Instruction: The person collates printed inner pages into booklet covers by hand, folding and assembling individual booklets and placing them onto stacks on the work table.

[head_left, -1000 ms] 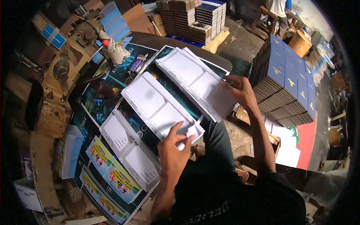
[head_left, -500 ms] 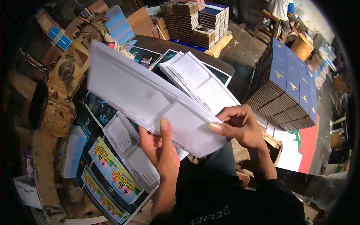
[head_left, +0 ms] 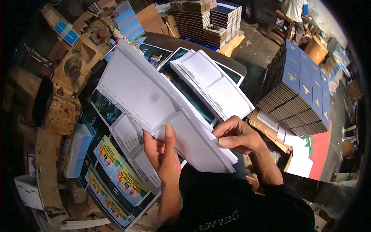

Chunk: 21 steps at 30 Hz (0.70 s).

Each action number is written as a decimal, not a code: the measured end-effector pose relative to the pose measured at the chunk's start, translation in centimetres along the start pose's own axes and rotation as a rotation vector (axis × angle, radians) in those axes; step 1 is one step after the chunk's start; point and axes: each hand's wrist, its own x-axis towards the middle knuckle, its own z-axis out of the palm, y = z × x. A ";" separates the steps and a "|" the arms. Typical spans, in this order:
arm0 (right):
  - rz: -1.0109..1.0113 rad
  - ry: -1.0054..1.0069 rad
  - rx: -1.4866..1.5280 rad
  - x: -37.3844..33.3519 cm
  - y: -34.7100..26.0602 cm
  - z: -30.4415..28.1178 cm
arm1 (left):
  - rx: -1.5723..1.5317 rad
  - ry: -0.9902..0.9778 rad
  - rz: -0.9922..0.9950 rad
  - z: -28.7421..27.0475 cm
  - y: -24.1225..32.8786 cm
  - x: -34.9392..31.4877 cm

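A sheaf of white printed paper sheets (head_left: 139, 89) slants in front of me, its long right edge showing several layers slightly fanned. My left hand (head_left: 165, 160) grips the near left edge, the thumb flat on the top sheet and the fingers underneath. At the sheaf's right edge, my right hand (head_left: 243, 135) has thumb and forefinger pinched together on the layers; the fingertips' far side is hidden. Beyond the sheaf lies a second stack of similar white sheets (head_left: 228, 96) on the table. Under my left hand's side are more white printed sheets (head_left: 124, 133).
Yellow-and-blue printed covers (head_left: 125, 181) lie at the near left, beside an old machine (head_left: 71, 73). Tall piles of dark blue books (head_left: 295, 91) stand at the right. More bundled stacks (head_left: 191, 19) sit at the back. A person (head_left: 291, 11) is far off at the upper right.
The sheaf has swung so its far end sits further right, and its right-edge layers have spread apart. My right thumb has come off the top sheet to the edge. My left hand keeps its grip.
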 end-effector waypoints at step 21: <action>-0.037 0.117 -0.274 0.5 0.1 2.9 | 0.089 0.159 -0.044 -2.0 -0.6 -0.3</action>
